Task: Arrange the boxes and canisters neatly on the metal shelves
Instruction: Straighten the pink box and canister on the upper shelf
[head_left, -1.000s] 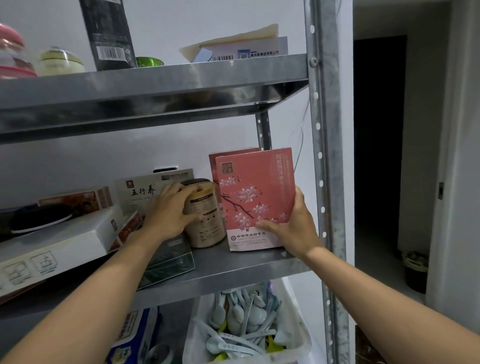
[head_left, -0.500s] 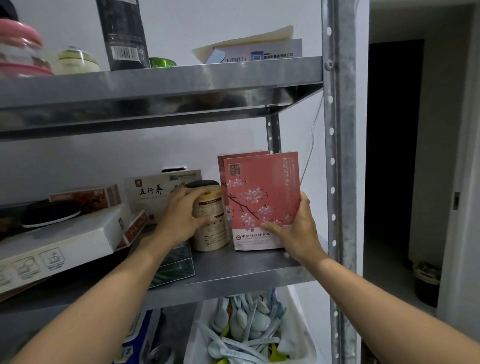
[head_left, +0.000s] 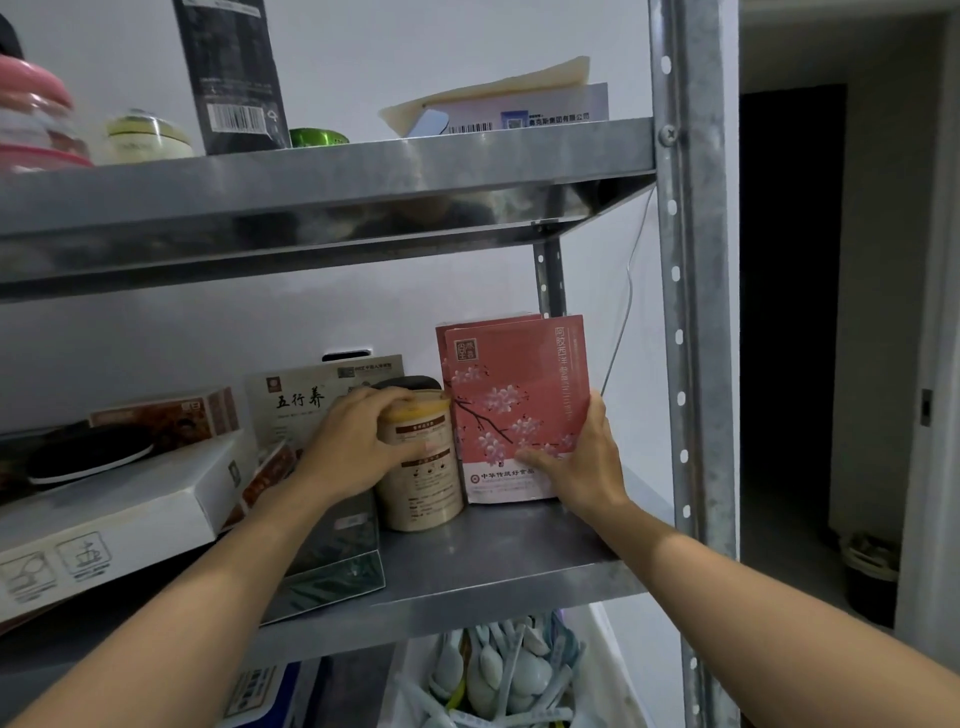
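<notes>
Two metal shelves fill the left and middle of the frame, fixed to a post with holes. A white wall is behind them, and a dark doorway is at the right. On the lower shelf a tan can stands up, touching a pink box just to its right. The left hand curls over the can's top. The right hand grips the box's lower right corner. Both hands hold the same things as a moment ago, and the can and box have hardly moved.
</notes>
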